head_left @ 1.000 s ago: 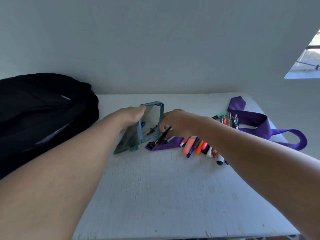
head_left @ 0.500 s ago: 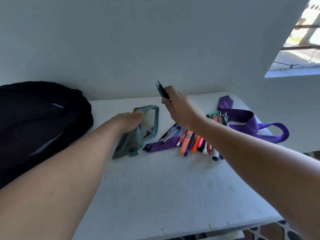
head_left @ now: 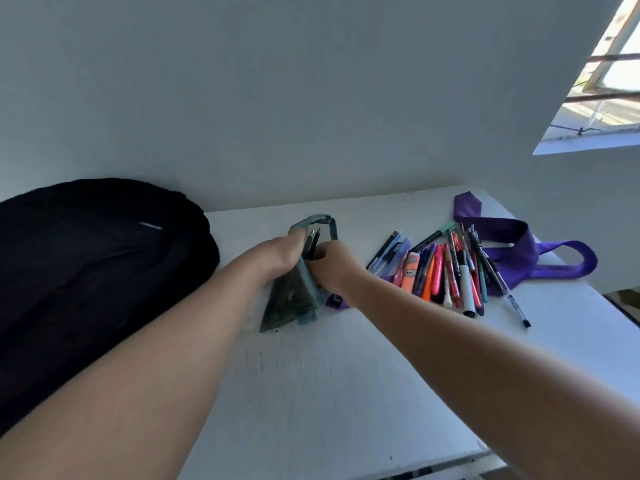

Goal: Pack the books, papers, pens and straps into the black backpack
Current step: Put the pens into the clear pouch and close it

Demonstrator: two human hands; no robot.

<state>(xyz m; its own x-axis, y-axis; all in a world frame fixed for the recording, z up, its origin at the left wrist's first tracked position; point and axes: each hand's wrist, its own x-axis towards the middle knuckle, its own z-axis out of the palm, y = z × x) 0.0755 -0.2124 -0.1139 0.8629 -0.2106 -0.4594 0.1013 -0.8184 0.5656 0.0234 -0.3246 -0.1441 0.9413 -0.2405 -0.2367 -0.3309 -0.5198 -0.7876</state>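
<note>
White table [head_left: 346,393]: left hand [head_left: 284,254] holds pencil pouch [head_left: 294,296] open, right hand [head_left: 329,268] grips dark pens [head_left: 311,242] at its mouth; backpack [head_left: 86,271] left.

Daylight is coming in from the window [head_left: 602,88] at upper right, which is blowing out to near white. The rest of the room is sitting dim and bluish; the wall [head_left: 277,98] is reading flat grey. The bench [head_left: 346,393] is picking up soft light, brighter toward the right. The black backpack [head_left: 86,271] is crushing to near-featureless black. Forearms are stretching wide at the lower corners from wide-angle distortion. Slight softness is showing overall, with fine detail among the pens [head_left: 446,271] smearing.
</note>
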